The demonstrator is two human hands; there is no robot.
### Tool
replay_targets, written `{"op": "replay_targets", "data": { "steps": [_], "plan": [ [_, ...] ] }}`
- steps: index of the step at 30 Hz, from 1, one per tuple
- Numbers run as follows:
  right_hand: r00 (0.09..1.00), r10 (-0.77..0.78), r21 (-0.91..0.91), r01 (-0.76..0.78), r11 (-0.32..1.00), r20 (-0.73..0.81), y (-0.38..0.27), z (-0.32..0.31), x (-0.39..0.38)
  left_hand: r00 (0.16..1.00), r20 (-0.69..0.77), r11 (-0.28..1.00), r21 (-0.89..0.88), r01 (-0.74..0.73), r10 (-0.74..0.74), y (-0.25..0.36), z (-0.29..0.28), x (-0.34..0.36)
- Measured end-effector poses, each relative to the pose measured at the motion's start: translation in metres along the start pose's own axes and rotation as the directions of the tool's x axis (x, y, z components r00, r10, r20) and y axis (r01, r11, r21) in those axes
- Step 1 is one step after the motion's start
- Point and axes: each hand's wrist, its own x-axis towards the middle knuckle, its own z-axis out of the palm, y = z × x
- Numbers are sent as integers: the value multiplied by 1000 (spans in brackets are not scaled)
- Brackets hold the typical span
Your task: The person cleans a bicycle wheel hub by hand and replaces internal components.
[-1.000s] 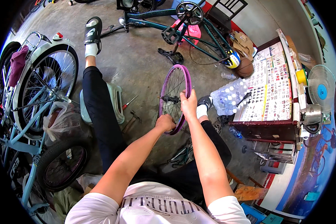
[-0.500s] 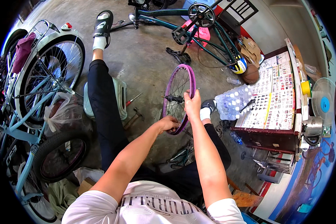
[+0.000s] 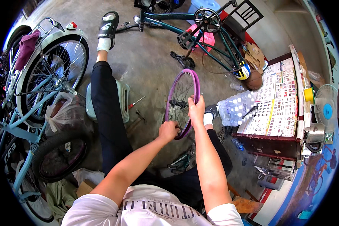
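A bare bicycle wheel point(image 3: 196, 86) with a purple rim, thin spokes and a black hub stands upright between my legs, no tyre on it. My right hand point(image 3: 196, 110) is closed around the rim's right side, thumb up along it. At the lower left of the rim, my left hand point(image 3: 168, 130) is closed with its fingers bent in at the spokes and rim. The fingertips there are partly hidden, so any small part between them cannot be made out.
A hammer point(image 3: 138, 119), a screwdriver point(image 3: 136, 102) and a pale plastic stool point(image 3: 123, 100) are by my left leg. Bicycles point(image 3: 26, 137) and a loose tyre point(image 3: 41, 167) crowd the left. Ahead lies a dark green bike frame point(image 3: 165, 17); bottled water point(image 3: 235, 109) stands at right.
My left hand has turned and its fingers have curled in more at the lower rim. My right hand keeps its grip. The whole view has shifted slightly.
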Motion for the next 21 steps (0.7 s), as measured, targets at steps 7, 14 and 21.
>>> {"op": "replay_targets", "data": {
  "steps": [7, 14, 21],
  "plan": [
    [998, -35, -41, 33, 999, -53, 11, 7, 11, 993, 107, 992, 123, 40, -53, 21, -19, 2],
    [997, 26, 26, -25, 999, -68, -4, -1, 7, 967, 254, 998, 48, -27, 15, 15, -29, 24],
    [989, 124, 12, -123, 992, -77, -17, -5, 0, 956, 290, 998, -50, -38, 51, 6, -19, 31]
  ]
}}
